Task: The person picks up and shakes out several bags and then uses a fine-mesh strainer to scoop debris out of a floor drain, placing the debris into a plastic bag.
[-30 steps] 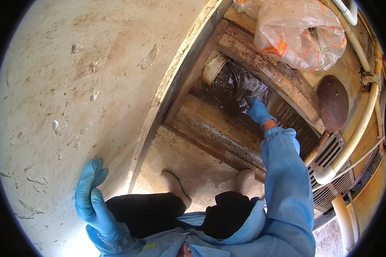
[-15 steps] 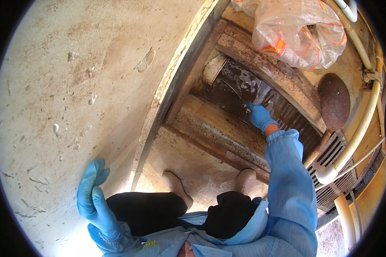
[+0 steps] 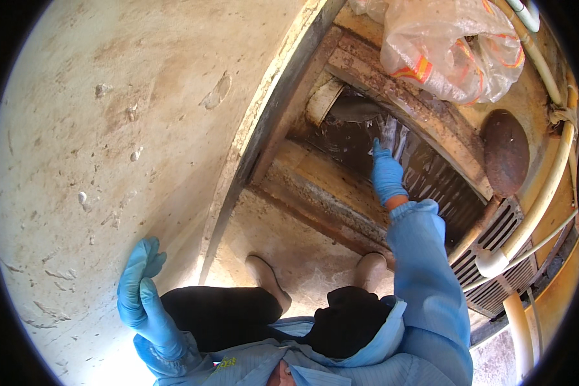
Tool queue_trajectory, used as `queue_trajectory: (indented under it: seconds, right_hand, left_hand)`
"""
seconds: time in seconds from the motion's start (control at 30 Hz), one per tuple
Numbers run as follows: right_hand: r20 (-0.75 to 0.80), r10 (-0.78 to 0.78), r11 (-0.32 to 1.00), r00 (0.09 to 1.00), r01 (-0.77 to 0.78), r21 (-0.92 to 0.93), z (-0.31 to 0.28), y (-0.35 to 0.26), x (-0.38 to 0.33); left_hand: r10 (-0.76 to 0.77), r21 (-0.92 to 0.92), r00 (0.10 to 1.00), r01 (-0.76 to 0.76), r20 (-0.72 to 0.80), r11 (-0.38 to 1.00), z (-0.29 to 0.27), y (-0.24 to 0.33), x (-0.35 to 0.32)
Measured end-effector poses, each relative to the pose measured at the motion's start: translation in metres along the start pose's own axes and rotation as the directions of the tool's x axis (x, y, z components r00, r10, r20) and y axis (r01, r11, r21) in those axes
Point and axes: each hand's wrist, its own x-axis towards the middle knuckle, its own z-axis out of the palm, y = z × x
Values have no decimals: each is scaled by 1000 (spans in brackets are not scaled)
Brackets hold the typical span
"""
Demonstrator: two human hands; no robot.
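Note:
My right hand (image 3: 387,175), in a blue glove, reaches down into a drain trench of murky water (image 3: 431,177). Its fingers are closed, with the thumb pointing up the trench; whatever they hold is hidden. Beyond the fingertips lies a dark, curved, flat shape (image 3: 356,109), near the mouth of a pale pipe (image 3: 321,103); I cannot tell if it joins the hand. White streaks show on the water beside the fingers. My left hand (image 3: 140,283), also gloved in blue, is raised beside the stained pale wall (image 3: 141,161), open and holding nothing, its fingers slightly bent.
A clear plastic bag with orange and yellow stripes (image 3: 453,55) lies beyond the trench. At the right are a rusty oval paddle-like piece (image 3: 505,153), a slotted drain grate (image 3: 489,241) and cream pipes (image 3: 537,212). The trench's stepped edge (image 3: 321,209) lies before my boots (image 3: 368,270).
My right hand has shifted slightly left and turned more upright. The dark curved shape now shows more clearly by the pipe mouth, and the water streaks differ. My left hand has barely moved.

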Motion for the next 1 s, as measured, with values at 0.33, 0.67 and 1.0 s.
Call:
queue_trajectory:
  seconds: [0.33,0.67,1.0]
  right_hand:
    - [-56,-191,933,980,163,-322,37,-19,-1]
    - [83,-211,944,974,225,-243,34,-17,-17]
    - [114,-71,991,991,57,120,-30,1,-51]
  left_hand:
    - [17,11,1000,-17,3,1000,0,-2,0]
    - [49,2,999,-49,-12,999,-1,-5,-2]
    - [30,32,999,-29,-31,999,0,-6,-2]
